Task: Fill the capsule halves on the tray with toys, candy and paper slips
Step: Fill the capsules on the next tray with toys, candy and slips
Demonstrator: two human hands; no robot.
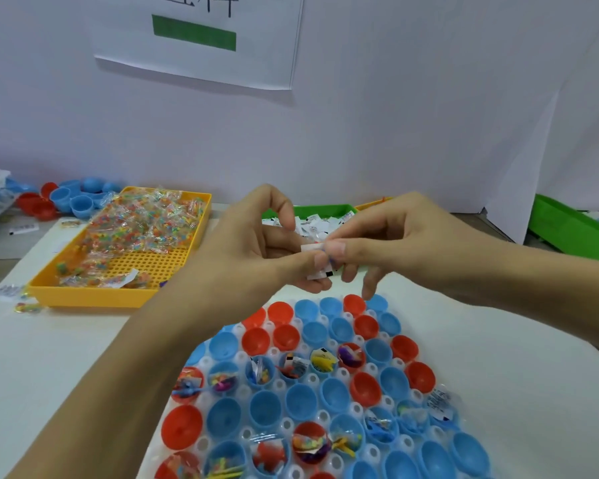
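My left hand [256, 250] and my right hand [388, 243] meet above the far edge of the clear tray [325, 414], both pinching small white paper slips [313, 247] between thumb and fingers. The tray holds rows of blue and red capsule halves [267, 409]. Several halves in the middle and near rows contain toys, candy packets and slips; the far rows and others are bare inside. A yellow tray of candy packets [142, 229] lies at the left. A green tray of paper slips [320, 216] sits behind my hands, mostly hidden.
Loose blue and red capsule halves [71, 200] are piled at the far left by the wall. Another green tray [574, 226] stands at the right. A paper sign [201, 36] hangs on the white wall. Stray candy packets [23, 305] lie left of the yellow tray.
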